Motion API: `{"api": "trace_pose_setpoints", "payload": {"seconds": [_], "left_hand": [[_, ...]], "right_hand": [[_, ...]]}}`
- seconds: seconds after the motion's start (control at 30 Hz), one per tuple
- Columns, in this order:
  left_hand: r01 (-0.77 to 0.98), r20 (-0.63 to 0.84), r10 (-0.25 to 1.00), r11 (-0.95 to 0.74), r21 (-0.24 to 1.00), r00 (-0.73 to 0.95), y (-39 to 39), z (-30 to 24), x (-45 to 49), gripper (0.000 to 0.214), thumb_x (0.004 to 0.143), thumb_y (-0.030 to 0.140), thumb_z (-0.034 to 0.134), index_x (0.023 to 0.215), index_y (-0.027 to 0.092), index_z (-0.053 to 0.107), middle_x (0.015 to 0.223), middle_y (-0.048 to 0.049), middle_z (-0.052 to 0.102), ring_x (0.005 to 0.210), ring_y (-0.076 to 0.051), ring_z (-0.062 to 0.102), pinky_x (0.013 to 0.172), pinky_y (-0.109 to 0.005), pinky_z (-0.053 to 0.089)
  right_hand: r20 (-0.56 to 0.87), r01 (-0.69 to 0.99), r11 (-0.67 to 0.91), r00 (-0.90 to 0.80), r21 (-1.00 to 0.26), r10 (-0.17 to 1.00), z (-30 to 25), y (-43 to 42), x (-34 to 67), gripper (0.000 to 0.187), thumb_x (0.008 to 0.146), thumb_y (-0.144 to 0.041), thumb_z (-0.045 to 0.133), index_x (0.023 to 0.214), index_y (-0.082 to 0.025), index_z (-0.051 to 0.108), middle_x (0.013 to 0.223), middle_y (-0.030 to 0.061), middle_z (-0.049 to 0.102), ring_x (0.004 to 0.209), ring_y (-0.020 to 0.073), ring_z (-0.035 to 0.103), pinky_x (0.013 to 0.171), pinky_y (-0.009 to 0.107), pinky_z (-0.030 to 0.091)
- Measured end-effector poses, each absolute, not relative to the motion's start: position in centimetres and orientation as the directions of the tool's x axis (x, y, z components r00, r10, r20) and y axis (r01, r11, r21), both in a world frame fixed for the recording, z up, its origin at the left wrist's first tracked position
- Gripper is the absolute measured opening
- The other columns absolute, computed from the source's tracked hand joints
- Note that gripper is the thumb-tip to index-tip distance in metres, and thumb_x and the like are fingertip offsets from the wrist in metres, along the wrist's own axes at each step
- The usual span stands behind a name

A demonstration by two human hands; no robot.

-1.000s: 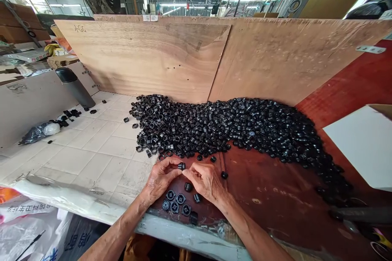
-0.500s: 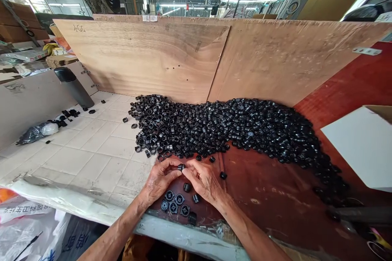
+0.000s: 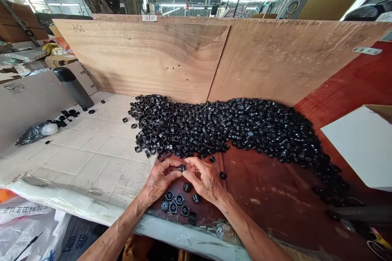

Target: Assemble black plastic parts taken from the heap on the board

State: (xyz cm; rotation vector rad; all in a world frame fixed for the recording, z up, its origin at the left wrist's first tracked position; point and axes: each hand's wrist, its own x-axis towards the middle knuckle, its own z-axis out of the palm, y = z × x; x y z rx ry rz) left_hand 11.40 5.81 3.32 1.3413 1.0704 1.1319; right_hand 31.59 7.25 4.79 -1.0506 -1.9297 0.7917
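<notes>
- L hand (image 3: 159, 177): fingers pinched snug on a small black part (image 3: 181, 168), held just over the surface (image 3: 260, 191), nr the middle of its front edge.
- Small grp of black pcs (image 3: 173, 207) on surface, betw. hands & front edge: prob. the amt done so far; can't tell if finished.
- R hand (image 3: 206, 180): fingers parted, tips right by the part; can't tell if touching.
- Big black pile (image 3: 214, 126), along far edge, curving twd R edge: prob. still to do, so most looks left.
</notes>
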Motion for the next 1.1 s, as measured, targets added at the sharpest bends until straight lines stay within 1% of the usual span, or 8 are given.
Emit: {"api": "trace_pose_setpoints", "payload": {"seconds": [0.07,0.17,0.27,0.4,0.57,0.7,0.9,1.1], "left_hand": [[0.006,0.054,0.985,-0.056,0.998,0.164,5.8,3.5,11.4,0.024,0.084,0.039,0.081,0.101,0.021,0.078,0.102,-0.0043,0.082,0.094,-0.023,0.075,0.092,-0.036,0.059],[0.020,0.038,0.986,-0.041,0.999,0.162,5.8,3.7,11.4,0.023,0.084,0.037,0.081,0.100,0.022,0.079,0.099,-0.0036,0.082,0.092,-0.022,0.074,0.091,-0.034,0.058],[-0.028,0.022,0.987,-0.018,0.999,0.158,5.7,3.8,11.5,0.024,0.083,0.039,0.083,0.099,0.022,0.079,0.099,-0.0035,0.082,0.092,-0.023,0.075,0.091,-0.035,0.059],[-0.045,-0.043,0.985,0.052,0.998,0.169,5.6,3.9,11.6,0.029,0.081,0.042,0.085,0.100,0.021,0.078,0.098,-0.0039,0.082,0.088,-0.023,0.075,0.088,-0.036,0.060],[-0.086,-0.095,0.972,0.116,0.990,0.216,5.5,3.8,11.6,0.030,0.081,0.041,0.085,0.101,0.021,0.076,0.099,-0.0041,0.082,0.089,-0.023,0.076,0.087,-0.037,0.060],[0.018,-0.002,0.980,-0.002,1.000,0.198,5.6,3.6,11.5,0.025,0.082,0.037,0.084,0.100,0.021,0.078,0.098,-0.0040,0.082,0.091,-0.023,0.075,0.090,-0.036,0.059],[-0.032,0.034,0.984,-0.029,0.999,0.177,5.8,3.4,11.5,0.020,0.086,0.035,0.080,0.100,0.021,0.077,0.098,-0.0036,0.081,0.091,-0.022,0.075,0.088,-0.034,0.060],[0.303,0.191,0.933,-0.285,0.909,0.306,5.5,3.8,10.4,0.015,0.094,0.026,0.068,0.108,0.024,0.076,0.108,-0.0046,0.079,0.101,-0.022,0.073,0.096,-0.035,0.055]], "right_hand": [[0.339,0.362,0.474,-0.378,-0.802,0.862,5.0,7.2,31.6,0.012,0.097,-0.030,0.061,0.101,-0.022,0.069,0.086,0.0032,0.074,0.075,0.0184,0.069,0.071,0.028,0.053],[0.300,0.413,0.431,-0.344,-0.802,0.890,5.3,7.1,31.6,0.020,0.101,-0.033,0.057,0.088,-0.022,0.068,0.070,0.0009,0.068,0.064,0.0172,0.064,0.064,0.027,0.050],[0.334,0.409,0.468,-0.359,-0.783,0.872,5.3,7.1,31.7,0.011,0.097,-0.031,0.062,0.098,-0.023,0.070,0.081,0.0024,0.072,0.072,0.0185,0.067,0.070,0.028,0.052],[0.317,0.440,0.446,-0.337,-0.779,0.886,5.3,7.0,31.7,0.015,0.098,-0.032,0.062,0.088,-0.023,0.069,0.070,0.0003,0.068,0.064,0.0178,0.065,0.063,0.027,0.050],[0.334,0.379,0.463,-0.358,-0.801,0.872,5.6,6.8,31.3,0.010,0.095,-0.027,0.060,0.091,-0.022,0.068,0.077,0.0021,0.071,0.068,0.0179,0.067,0.068,0.028,0.052],[0.131,0.337,0.223,-0.275,-0.915,0.952,5.5,6.7,30.9,0.024,0.100,-0.033,0.053,0.081,-0.022,0.063,0.054,-0.0032,0.063,0.050,0.0153,0.062,0.054,0.024,0.048],[0.090,0.199,0.152,-0.287,-0.968,0.954,5.1,6.7,30.3,0.016,0.092,-0.035,0.061,0.090,-0.020,0.066,0.063,-0.0019,0.066,0.057,0.0153,0.066,0.053,0.022,0.049],[-0.117,0.199,-0.048,-0.348,-0.979,0.930,4.2,6.8,30.5,0.012,0.087,-0.032,0.061,0.085,-0.020,0.061,0.051,-0.0054,0.062,0.044,0.0135,0.059,0.048,0.021,0.048]]}}
